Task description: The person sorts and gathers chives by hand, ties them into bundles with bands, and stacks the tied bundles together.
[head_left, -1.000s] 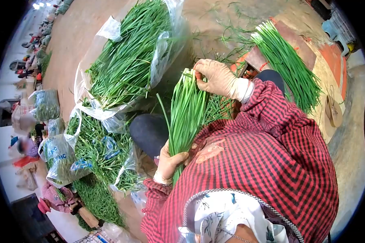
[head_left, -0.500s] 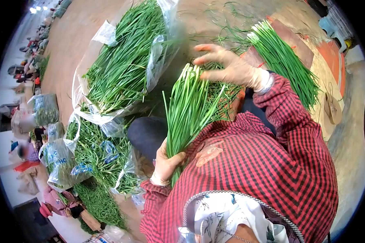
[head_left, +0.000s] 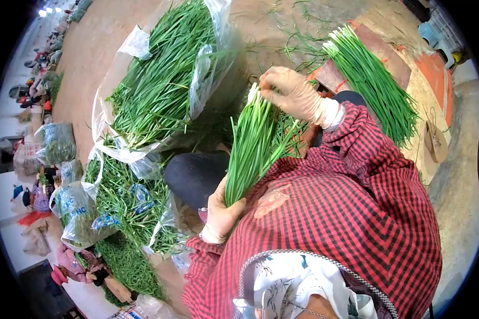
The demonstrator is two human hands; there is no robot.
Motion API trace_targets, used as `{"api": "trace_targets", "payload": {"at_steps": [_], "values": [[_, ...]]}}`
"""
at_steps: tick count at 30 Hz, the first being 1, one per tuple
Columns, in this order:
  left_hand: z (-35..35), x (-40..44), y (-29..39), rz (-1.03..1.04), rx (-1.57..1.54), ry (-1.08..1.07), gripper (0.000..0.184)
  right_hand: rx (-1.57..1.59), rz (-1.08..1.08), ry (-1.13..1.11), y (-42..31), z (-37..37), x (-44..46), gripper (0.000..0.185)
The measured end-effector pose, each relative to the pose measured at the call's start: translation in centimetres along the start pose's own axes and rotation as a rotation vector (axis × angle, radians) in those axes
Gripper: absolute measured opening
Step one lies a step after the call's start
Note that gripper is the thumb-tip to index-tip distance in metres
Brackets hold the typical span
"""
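Note:
My gloved left hand (head_left: pixel 222 213) is wrapped round the lower, leafy end of a bunch of garlic chives (head_left: pixel 250 141). The bunch stands tilted in front of my chest, pale cut ends up. At those pale ends is my gloved right hand (head_left: pixel 292 95), thumb and fingers curled in a pinch against the top stalks. Its fingertips partly cover the stalk ends. To the right, a neat larger bundle of garlic chives (head_left: pixel 375 80) lies with its white ends pointing away from me.
A big clear plastic bag (head_left: pixel 104 114) full of loose chives stands at the left, beside my knee (head_left: pixel 194 175). Below it lies a heap of chive scraps (head_left: pixel 138 207). A wooden board (head_left: pixel 431 114) is under the right bundle. Other people (head_left: pixel 77 263) sit along the far left.
My right hand has moved down and its fingers have closed in on the pale stalk ends. The bunch has shifted slightly right, and my left hand with it.

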State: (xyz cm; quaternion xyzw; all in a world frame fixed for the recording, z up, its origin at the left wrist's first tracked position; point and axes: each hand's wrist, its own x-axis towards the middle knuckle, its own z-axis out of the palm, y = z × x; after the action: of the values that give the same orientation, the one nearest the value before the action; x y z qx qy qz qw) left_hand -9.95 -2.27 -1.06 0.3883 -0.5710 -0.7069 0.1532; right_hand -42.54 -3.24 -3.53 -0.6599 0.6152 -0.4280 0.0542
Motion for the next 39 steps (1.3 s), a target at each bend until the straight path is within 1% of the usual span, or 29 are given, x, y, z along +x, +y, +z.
{"api": "trace_targets", "payload": {"at_steps": [1,2,3,4,5,6,7,8,9,10,11,12,14,16,18,20,21,22,24,25,26,28,29,31,33,34,36,38,39], "values": [[-0.2,0.0,-0.1,-0.004,-0.007,0.000,0.061,0.059,0.024,0.060,0.3,-0.5,0.1,0.016],[-0.6,-0.1,-0.3,0.050,0.121,0.012,0.062,0.026,0.062,0.104,1.0,-1.3,0.2,0.015],[-1.0,-0.2,-0.3,0.104,0.253,0.024,0.063,-0.030,0.210,0.081,1.8,-2.6,0.3,0.018],[-1.4,-0.2,-0.6,0.176,0.307,0.038,0.064,-0.057,0.285,0.069,2.5,-3.3,0.2,0.020],[-1.6,-0.2,-0.1,0.310,0.509,0.062,0.067,-0.084,0.359,0.055,3.2,-4.1,0.1,0.021],[-1.7,-0.3,0.7,0.446,0.712,0.084,0.069,-0.107,0.304,0.019,3.5,-4.5,0.1,0.027],[-1.7,-0.3,1.0,0.444,0.711,0.085,0.069,-0.130,0.249,-0.019,3.5,-4.8,0.2,0.032],[-1.6,-0.4,1.2,0.451,0.834,0.121,0.072,-0.129,0.251,-0.023,3.2,-4.9,0.2,0.032],[-1.5,-0.5,1.5,0.458,0.958,0.155,0.074,0.131,0.156,-0.152,1.7,-5.3,0.6,0.035],[-1.4,-0.6,1.8,0.455,0.959,0.153,0.074,0.391,0.056,-0.275,0.4,-5.5,1.1,0.038],[-1.3,-0.5,2.1,0.469,0.994,0.145,0.073,0.277,-0.053,-0.337,-0.3,-5.4,1.4,0.033],[-1.2,-0.5,2.4,0.484,1.030,0.137,0.072,-0.001,-0.122,-0.441,-1.5,-5.8,1.8,0.025],[-1.3,-0.6,2.6,0.461,1.030,0.144,0.073,-0.209,-0.229,-0.398,-1.9,-5.3,1.8,0.018],[-1.3,-0.7,2.6,0.435,1.027,0.157,0.074,-0.257,-0.225,-0.378,-1.6,-5.1,1.5,0.015],[-1.5,-0.9,2.7,0.467,1.065,0.171,0.076,-0.303,-0.222,-0.361,-0.9,-4.8,0.9,0.014],[-1.7,-1.1,2.4,0.456,1.073,0.188,0.076,-0.153,-0.105,-0.164,0.7,-4.6,0.1,0.015],[-1.8,-1.1,2.3,0.448,1.081,0.200,0.076,-0.026,-0.040,-0.174,0.6,-4.6,0.2,0.020],[-1.8,-1.1,2.3,0.447,1.079,0.202,0.076,-0.026,-0.041,-0.177,0.2,-4.6,0.1,0.020],[-1.9,-1.1,2.6,0.463,1.133,0.205,0.077,-0.086,-0.173,-0.220,-1.7,-4.9,0.2,0.027],[-1.8,-1.1,2.7,0.462,1.132,0.204,0.077,-0.178,-0.235,-0.329,-2.3,-4.9,0.1,0.025],[-1.8,-1.0,2.7,0.465,1.151,0.200,0.077,-0.297,-0.283,-0.370,-2.0,-3.8,-0.2,0.018],[-2.0,-1.1,2.7,0.466,1.168,0.199,0.077,-0.431,-0.298,-0.457,-2.5,-3.6,-0.2,0.011],[-2.1,-1.3,2.7,0.477,1.181,0.179,0.078,-0.429,-0.302,-0.460,-2.4,-3.7,-0.2,0.011],[-2.3,-1.6,2.6,0.477,1.191,0.164,0.079,-0.374,-0.282,-0.397,-1.3,-3.8,-0.2,0.009],[-2.2,-1.9,3.0,0.464,1.301,0.115,0.081,-0.374,-0.198,-0.278,1.1,-3.9,-0.2,0.010],[-2.3,-1.9,2.8,0.458,1.298,0.118,0.081,-0.383,-0.151,-0.223,2.6,-4.1,-0.1,0.012],[-2.5,-1.8,2.6,0.520,1.369,0.119,0.083,-0.355,0.030,-0.170,5.8,-4.6,-0.5,0.019],[-3.0,-2.0,2.9,0.498,1.398,0.095,0.084,-0.448,0.415,-0.049,10.7,-6.2,-0.7,0.026],[-3.1,-2.2,3.1,0.467,1.401,0.086,0.085,-0.410,0.605,-0.053,12.4,-7.7,-0.6,0.035]]}}
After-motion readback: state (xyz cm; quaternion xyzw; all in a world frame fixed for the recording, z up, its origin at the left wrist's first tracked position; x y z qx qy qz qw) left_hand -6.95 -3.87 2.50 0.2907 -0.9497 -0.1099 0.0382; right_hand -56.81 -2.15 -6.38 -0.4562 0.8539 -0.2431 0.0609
